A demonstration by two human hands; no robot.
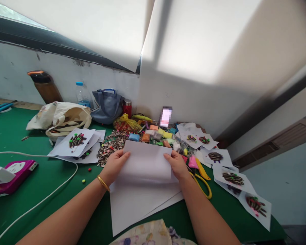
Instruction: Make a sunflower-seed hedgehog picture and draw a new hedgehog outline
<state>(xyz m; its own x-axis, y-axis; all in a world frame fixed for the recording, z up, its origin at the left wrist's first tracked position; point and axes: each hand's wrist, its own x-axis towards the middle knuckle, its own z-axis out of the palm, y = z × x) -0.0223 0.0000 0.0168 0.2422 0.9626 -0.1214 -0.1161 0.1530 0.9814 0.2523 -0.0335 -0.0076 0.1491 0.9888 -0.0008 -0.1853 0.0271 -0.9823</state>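
Between my two hands is a blank sheet of white paper [146, 160], its far edge raised and its near part curling down. My left hand [116, 165], with a gold bangle at the wrist, pinches the left edge, thumb on top. On the right edge my right hand [177, 163] grips it the same way. Underneath, more white sheets [135, 207] lie on the green table. Striped sunflower seeds [111, 149] are heaped just beyond my left hand. Yellow-handled scissors [206, 189] and a yellow cutter [202, 169] lie beside my right wrist.
Papers with seed-and-clay figures lie at left [76, 141] and right [233, 178]. Wrapped coloured clay [146, 137], a phone [165, 116] and a yellow bag [126, 124] stand behind. A cloth bag [68, 117], blue bag [108, 105] and white cable [53, 195] occupy the left.
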